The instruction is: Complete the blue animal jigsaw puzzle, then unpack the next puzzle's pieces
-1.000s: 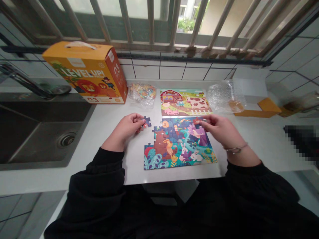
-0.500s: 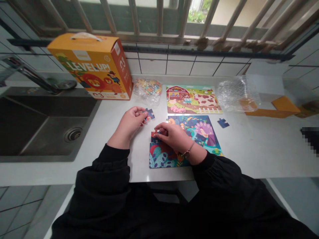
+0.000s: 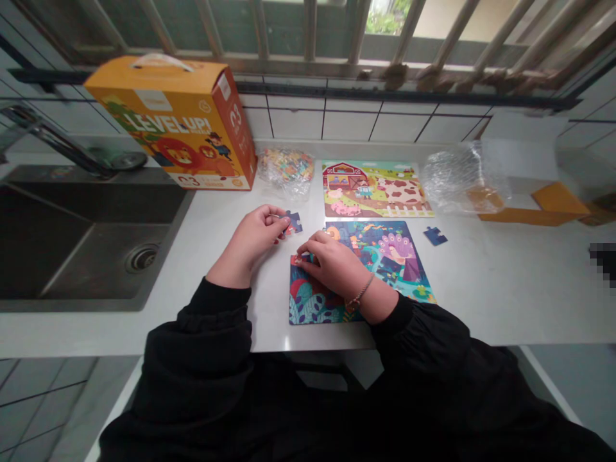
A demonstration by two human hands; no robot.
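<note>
A colourful animal jigsaw (image 3: 385, 263) lies on the white counter in front of me, partly under my right arm. My right hand (image 3: 330, 263) rests on its upper left corner, fingertips pressing a piece (image 3: 299, 259) down at the left edge. My left hand (image 3: 253, 239) sits just left of the jigsaw and pinches a blue piece (image 3: 292, 223) between thumb and fingers. A loose blue piece (image 3: 435, 235) lies on the counter to the right of the jigsaw. Behind it lies a finished farm jigsaw (image 3: 375, 189).
An orange puzzle box (image 3: 178, 125) stands at the back left beside a steel sink (image 3: 72, 250) and tap (image 3: 52, 138). A clear bag of pieces (image 3: 286, 168) lies behind my left hand. Crumpled plastic wrap (image 3: 457, 176) and orange cardboard (image 3: 539, 208) sit at the right.
My right hand has crossed from the jigsaw's upper right to its upper left edge with a piece and now presses there. The left hand has kept its blue piece.
</note>
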